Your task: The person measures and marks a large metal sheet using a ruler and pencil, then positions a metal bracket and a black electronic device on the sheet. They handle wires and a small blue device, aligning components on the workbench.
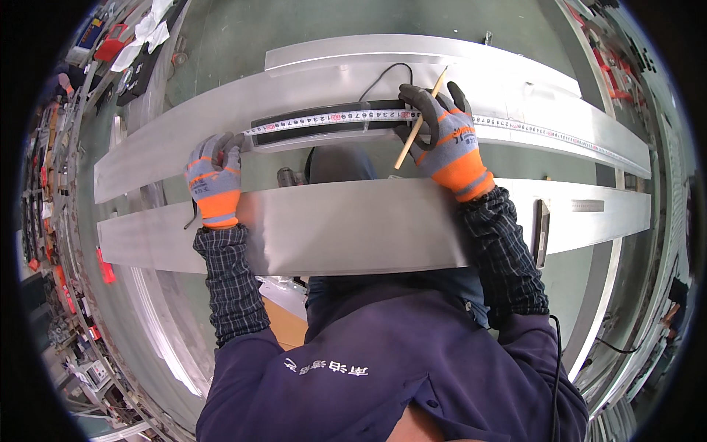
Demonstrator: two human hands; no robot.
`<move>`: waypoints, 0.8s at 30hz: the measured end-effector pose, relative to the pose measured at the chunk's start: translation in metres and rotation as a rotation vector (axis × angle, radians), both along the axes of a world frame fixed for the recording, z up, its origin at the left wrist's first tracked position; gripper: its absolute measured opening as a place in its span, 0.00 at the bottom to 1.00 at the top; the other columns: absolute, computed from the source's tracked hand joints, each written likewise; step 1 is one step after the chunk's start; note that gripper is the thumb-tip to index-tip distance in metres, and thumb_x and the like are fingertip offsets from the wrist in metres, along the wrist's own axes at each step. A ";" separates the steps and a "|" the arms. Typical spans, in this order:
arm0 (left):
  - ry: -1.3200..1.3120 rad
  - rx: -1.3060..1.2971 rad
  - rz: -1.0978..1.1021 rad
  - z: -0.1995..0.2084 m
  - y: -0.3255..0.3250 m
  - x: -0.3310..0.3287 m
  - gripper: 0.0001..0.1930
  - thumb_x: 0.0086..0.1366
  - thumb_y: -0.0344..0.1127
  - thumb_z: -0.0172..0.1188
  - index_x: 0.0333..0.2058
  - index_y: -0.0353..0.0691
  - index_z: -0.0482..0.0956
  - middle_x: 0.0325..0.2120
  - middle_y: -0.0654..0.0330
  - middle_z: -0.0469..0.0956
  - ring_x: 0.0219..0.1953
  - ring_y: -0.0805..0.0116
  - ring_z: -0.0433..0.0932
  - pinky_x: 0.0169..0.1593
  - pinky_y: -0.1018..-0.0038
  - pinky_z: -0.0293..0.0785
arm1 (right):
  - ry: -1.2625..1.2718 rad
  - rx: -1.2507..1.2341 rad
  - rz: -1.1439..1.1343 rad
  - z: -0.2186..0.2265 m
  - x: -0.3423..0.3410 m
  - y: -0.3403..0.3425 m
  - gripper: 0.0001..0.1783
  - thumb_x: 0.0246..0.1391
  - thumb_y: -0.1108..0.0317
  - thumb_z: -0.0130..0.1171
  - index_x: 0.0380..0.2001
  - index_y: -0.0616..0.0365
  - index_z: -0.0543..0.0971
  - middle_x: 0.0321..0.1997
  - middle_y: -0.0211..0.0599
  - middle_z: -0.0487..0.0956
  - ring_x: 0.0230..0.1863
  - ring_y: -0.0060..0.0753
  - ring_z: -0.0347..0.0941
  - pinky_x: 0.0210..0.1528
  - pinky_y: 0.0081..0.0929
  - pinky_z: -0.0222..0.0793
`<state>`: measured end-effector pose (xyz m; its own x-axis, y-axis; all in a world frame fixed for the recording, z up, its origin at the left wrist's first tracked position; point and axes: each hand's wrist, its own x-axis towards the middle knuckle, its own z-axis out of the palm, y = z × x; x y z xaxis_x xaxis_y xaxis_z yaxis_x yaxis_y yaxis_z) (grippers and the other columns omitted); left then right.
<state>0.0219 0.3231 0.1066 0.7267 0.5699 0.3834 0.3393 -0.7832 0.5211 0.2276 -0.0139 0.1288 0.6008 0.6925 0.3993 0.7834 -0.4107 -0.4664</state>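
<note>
A steel tape measure (317,119) is stretched along a long black rectangular piece (294,132) at the far metal panel (169,132). My left hand (213,177), in a grey and orange glove, has its fingers closed at the tape's left end. My right hand (449,144), gloved alike, holds a thin wooden pencil (406,151) slanting between its fingers. That hand also rests at the tape, which runs on beneath it to the right along the panel. The right fingertips are partly hidden.
A second metal panel (361,221) lies nearer, under my forearms. On its right are a dark-edged bar (542,234) and a short steel ruler (588,205). A black cable (383,74) curves over the far panel. Cluttered racks line both sides.
</note>
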 end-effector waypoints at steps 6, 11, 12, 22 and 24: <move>-0.035 0.172 0.011 0.002 -0.002 0.001 0.12 0.59 0.35 0.70 0.42 0.45 0.89 0.35 0.62 0.86 0.31 0.65 0.80 0.43 0.67 0.78 | 0.000 -0.022 0.015 -0.002 0.002 0.001 0.32 0.52 0.67 0.73 0.61 0.53 0.75 0.53 0.37 0.86 0.58 0.46 0.80 0.78 0.55 0.48; -0.060 0.055 0.011 -0.002 0.001 0.002 0.12 0.59 0.34 0.71 0.42 0.45 0.89 0.35 0.61 0.86 0.30 0.65 0.80 0.43 0.68 0.78 | 0.007 -0.033 0.005 -0.003 0.002 0.001 0.32 0.52 0.67 0.73 0.61 0.53 0.75 0.54 0.37 0.86 0.59 0.46 0.80 0.79 0.55 0.46; -0.052 0.040 0.016 -0.004 0.003 0.001 0.12 0.59 0.34 0.71 0.42 0.45 0.89 0.35 0.61 0.86 0.30 0.66 0.80 0.43 0.68 0.78 | 0.007 -0.033 0.002 -0.003 0.001 0.001 0.32 0.52 0.67 0.73 0.61 0.53 0.75 0.54 0.37 0.86 0.59 0.46 0.80 0.79 0.55 0.46; -0.036 0.059 -0.013 0.000 0.000 0.002 0.12 0.62 0.29 0.68 0.45 0.37 0.87 0.40 0.55 0.86 0.34 0.63 0.84 0.42 0.68 0.81 | 0.018 -0.019 0.001 -0.003 0.002 -0.001 0.33 0.52 0.66 0.72 0.62 0.52 0.75 0.52 0.40 0.86 0.56 0.48 0.81 0.78 0.56 0.48; -0.012 0.080 -0.016 0.005 -0.002 0.001 0.12 0.63 0.27 0.67 0.45 0.34 0.87 0.42 0.52 0.86 0.37 0.59 0.85 0.43 0.67 0.82 | -0.028 0.015 -0.005 -0.004 0.001 0.001 0.30 0.52 0.65 0.70 0.60 0.50 0.76 0.49 0.41 0.86 0.53 0.51 0.80 0.77 0.55 0.50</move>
<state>0.0232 0.3207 0.1121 0.7303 0.5255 0.4364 0.3206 -0.8279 0.4603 0.2288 -0.0126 0.1250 0.5927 0.6833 0.4265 0.7943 -0.4081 -0.4500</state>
